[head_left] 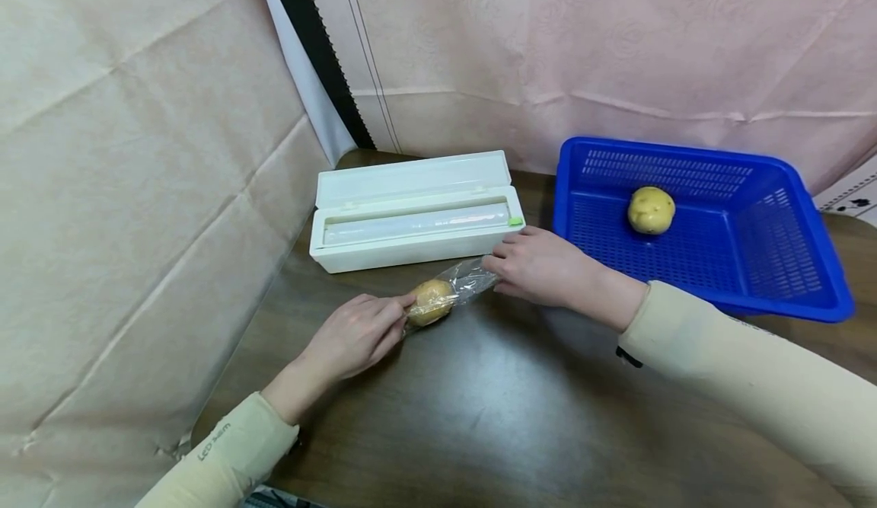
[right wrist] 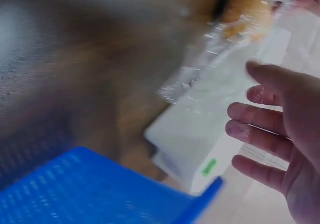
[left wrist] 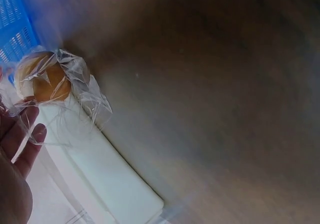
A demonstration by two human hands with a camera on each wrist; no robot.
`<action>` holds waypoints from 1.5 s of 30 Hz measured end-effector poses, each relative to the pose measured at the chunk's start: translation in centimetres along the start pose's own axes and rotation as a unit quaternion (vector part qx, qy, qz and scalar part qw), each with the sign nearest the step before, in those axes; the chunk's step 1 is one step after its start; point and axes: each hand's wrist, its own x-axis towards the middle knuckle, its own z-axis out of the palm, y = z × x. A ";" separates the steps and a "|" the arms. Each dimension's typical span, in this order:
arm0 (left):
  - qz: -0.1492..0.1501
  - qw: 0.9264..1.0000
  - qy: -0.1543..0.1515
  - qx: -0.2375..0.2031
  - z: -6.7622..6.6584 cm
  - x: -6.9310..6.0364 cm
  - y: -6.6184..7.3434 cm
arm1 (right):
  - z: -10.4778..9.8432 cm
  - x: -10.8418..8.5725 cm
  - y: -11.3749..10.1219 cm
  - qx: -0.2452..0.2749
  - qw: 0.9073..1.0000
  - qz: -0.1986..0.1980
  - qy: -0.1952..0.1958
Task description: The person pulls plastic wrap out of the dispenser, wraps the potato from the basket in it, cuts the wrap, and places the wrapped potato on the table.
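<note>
The wrapped potato [head_left: 430, 302] is on the bench [head_left: 521, 424], before the white wrap dispenser [head_left: 404, 252]. The left hand [head_left: 359, 334], partly cut off in its wrist view, pinches the cling film [head_left: 471, 280]; the right hand [head_left: 541, 268] spreads its fingers loosely, fingertips obscured from above.

A dark brown wood-grain table [head_left: 479, 432] catches soft white glare; behind it hangs a creased pale pink sheet [head_left: 582, 36], to its left a creased beige sheet [head_left: 137, 188].

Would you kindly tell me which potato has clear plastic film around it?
The potato at the left hand, near the white box; the other potato lies bare in the blue basket.
</note>
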 end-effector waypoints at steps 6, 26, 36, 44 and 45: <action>-0.001 1.000 0.000 -0.002 -0.1 0.1 0.0 | -1.3 1.5 -1.8 0.069 0.997 0.003 0.046; 0.015 1.000 -0.002 -0.011 0.1 -0.6 0.1 | 4.2 5.0 -4.3 0.255 0.965 0.045 -0.049; -0.063 0.996 0.027 -0.049 0.1 0.3 0.5 | 4.8 4.5 -4.4 0.252 0.966 0.044 -0.023; -0.244 0.964 -0.039 -0.098 0.0 2.5 1.6 | 5.7 4.5 -4.5 0.243 0.969 0.044 -0.001; -0.255 0.960 -0.048 -0.102 0.1 2.7 1.6 | 5.7 4.6 -4.5 0.245 0.968 0.046 -0.001</action>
